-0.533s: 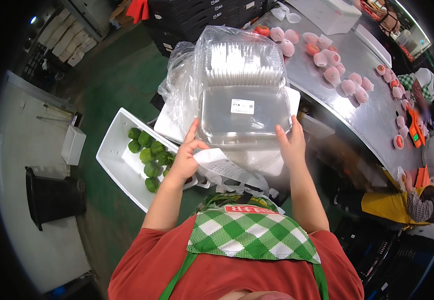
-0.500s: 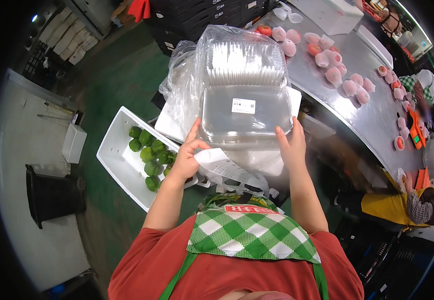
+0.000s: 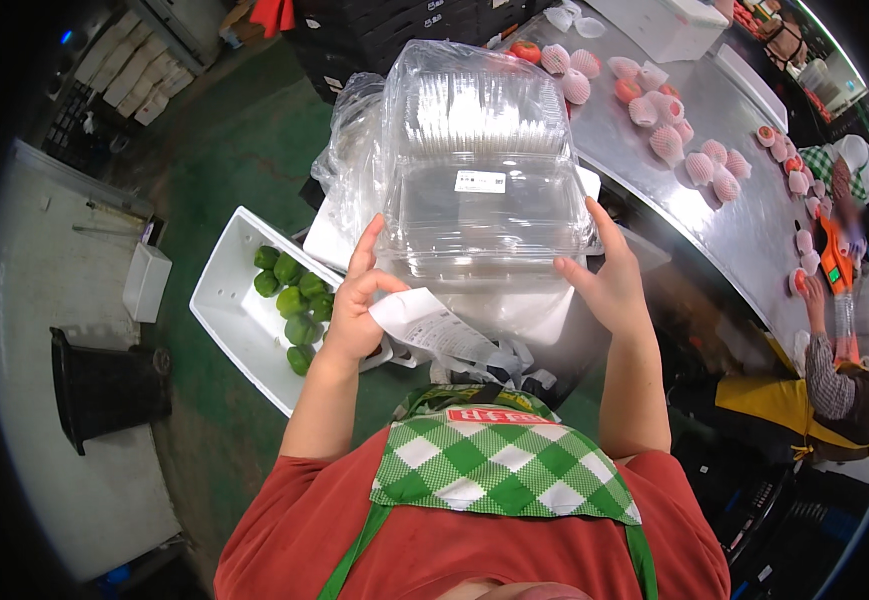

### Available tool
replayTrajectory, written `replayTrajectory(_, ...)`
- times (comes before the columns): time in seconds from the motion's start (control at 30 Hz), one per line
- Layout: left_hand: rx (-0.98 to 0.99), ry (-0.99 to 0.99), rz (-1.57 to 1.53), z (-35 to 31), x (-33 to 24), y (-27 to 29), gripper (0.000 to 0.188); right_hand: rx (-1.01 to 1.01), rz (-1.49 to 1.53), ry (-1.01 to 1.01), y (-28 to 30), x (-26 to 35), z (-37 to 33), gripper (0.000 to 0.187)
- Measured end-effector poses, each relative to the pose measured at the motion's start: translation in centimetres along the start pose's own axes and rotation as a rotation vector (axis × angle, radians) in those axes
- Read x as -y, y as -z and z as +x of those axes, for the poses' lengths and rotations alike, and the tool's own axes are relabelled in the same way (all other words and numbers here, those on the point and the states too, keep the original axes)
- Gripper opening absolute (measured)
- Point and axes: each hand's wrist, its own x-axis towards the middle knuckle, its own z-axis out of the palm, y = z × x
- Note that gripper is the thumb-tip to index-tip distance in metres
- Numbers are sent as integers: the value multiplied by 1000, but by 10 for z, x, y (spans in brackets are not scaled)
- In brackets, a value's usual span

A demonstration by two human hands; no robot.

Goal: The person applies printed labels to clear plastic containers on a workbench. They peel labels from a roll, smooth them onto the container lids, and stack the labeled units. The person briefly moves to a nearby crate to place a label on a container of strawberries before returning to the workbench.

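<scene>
A clear plastic container (image 3: 534, 205) with a white sticker (image 3: 480, 182) on top lies in front of me. Behind it, a stack of clear trays (image 3: 484, 112) sits in a plastic bag. My left hand (image 3: 356, 315) pinches a white sheet of printed labels (image 3: 429, 322) between thumb and fingers, its index finger raised beside the container's left side. The sheet hangs toward my apron. At the container's right side my right hand (image 3: 614, 280) is open, fingers apart; whether its fingertips touch the edge I cannot tell.
A white bin (image 3: 216, 262) holds green bell peppers (image 3: 301, 329) at left. On the right, a steel table (image 3: 684, 205) carries fruit in pink foam nets (image 3: 666, 145). Black crates (image 3: 354, 50) stand behind. A co-worker in a yellow apron (image 3: 764, 405) reaches over the table. A black bucket (image 3: 114, 390) stands far left.
Both hands have spread slightly apart around the container. The container's sticker has shifted a little up and left. The co-worker's hand has reached farther onto the table.
</scene>
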Motion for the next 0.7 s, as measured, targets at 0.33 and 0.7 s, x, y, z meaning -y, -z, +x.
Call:
replayTrajectory(0.33,23,-365,577,1,-24,-44,18,-194,72,-21,0,-10,21,62)
replayTrajectory(0.7,-57,-106,307,41,17,-65,12,-77,530,-224,-43,-14,6,31)
